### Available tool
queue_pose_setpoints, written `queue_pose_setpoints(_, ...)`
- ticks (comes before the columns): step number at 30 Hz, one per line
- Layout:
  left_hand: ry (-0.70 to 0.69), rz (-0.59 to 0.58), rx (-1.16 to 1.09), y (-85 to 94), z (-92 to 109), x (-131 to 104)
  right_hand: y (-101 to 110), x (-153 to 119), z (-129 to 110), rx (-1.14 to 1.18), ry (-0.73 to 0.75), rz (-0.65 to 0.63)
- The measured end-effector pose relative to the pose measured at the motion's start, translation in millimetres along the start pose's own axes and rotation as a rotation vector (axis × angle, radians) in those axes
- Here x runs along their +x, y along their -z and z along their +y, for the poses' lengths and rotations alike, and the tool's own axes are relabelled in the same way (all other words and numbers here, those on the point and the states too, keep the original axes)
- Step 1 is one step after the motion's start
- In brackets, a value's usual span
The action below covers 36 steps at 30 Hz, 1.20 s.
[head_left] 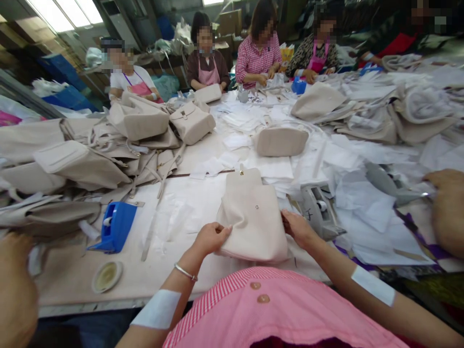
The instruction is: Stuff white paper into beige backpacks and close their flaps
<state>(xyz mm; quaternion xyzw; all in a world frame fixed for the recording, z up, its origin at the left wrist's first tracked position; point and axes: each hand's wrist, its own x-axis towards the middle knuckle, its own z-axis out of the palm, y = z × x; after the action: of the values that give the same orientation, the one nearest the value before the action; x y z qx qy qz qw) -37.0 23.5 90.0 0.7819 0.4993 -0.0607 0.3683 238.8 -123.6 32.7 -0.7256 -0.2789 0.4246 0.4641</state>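
Note:
A pale beige handbag (253, 222) lies in front of me, its flap (242, 179) folded out toward the far side with a small metal clasp on it. A round snap shows on the bag's body. My left hand (213, 238) pinches the bag's left side between thumb and fingers, creasing the leather. On the opposite side my right hand (297, 227) grips the right edge, its fingertips partly hidden behind the bag. Close to my right hand stands a grey tape dispenser (321, 208).
Beige bags (79, 164) pile up at left, more (395, 111) at far right. A blue tape dispenser (118, 227) and small round dish (107, 276) sit left. White paper sheets (377, 217) cover the right. Co-workers' arms (16, 285) reach in from both sides; several people work opposite.

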Motion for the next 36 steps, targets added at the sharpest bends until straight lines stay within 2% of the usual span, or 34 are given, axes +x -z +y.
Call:
queue_pose_setpoints(2, 0.021, -0.049, 0.100, -0.7, 11.0, -8.2, 2.2, -1.1, -19.0, -0.247, 0.162, 0.115)
queue_pose_setpoints(4, 0.025, -0.087, 0.188, 0.3, 19.6, -16.5, 0.3, 3.3, -45.1, -0.516, 0.434, 0.226)
queue_pose_setpoints(5, 0.019, -0.087, 0.227, 0.3, 22.6, -20.6, -3.7, 8.3, -59.8, -0.624, 0.571, 0.226)
queue_pose_setpoints(7, 0.007, -0.041, 0.293, -1.3, 26.8, -28.0, -20.1, 23.7, -89.3, -0.788, 0.766, 0.080)
queue_pose_setpoints(9, 0.004, 0.021, 0.337, -4.8, 29.2, -34.0, -47.5, 44.5, -114.2, -0.922, 0.827, -0.130)
queue_pose_setpoints(13, 0.015, 0.075, 0.341, -11.2, 29.0, -42.0, -110.6, 87.6, -140.7, -1.139, 0.736, -0.481)
queue_pose_setpoints(15, 0.028, 0.090, 0.320, -13.3, 25.5, -44.5, -130.6, 103.8, -145.4, -1.123, 0.680, -0.668)
queue_pose_setpoints(18, 0.042, 0.103, 0.264, -17.4, 16.4, -47.6, -140.2, 119.1, -150.1, -0.954, 0.622, -0.939)
queue_pose_setpoints(21, 0.047, 0.133, 0.197, -23.3, 7.0, -50.1, -138.3, 125.4, -156.0, -0.872, 0.690, -1.103)
queue_pose_setpoints(23, 0.057, 0.149, 0.147, -26.6, 1.9, -51.8, -137.2, 127.2, -160.3, -0.931, 0.796, -1.150)
queue_pose_setpoints(26, 0.081, 0.147, 0.072, -28.3, -6.1, -54.5, -135.9, 131.9, -165.9, -1.045, 0.915, -1.125)
queue_pose_setpoints(29, 0.082, 0.151, 0.026, -28.0, -17.7, -56.9, -132.5, 141.3, -167.0, -0.980, 0.946, -1.077)
queue_pose_setpoints(31, 0.051, 0.173, -0.003, -29.5, -26.6, -57.6, -130.6, 148.4, -163.2, -0.852, 0.901, -1.074)
queue_pose_setpoints(34, 0.024, 0.206, -0.100, -34.5, -36.2, -57.2, -132.1, 156.1, -151.6, -0.695, 0.692, -1.078)
queue_pose_setpoints(36, 0.048, 0.207, -0.182, -36.1, -37.6, -55.6, -136.1, 158.4, -142.1, -0.681, 0.569, -1.044)
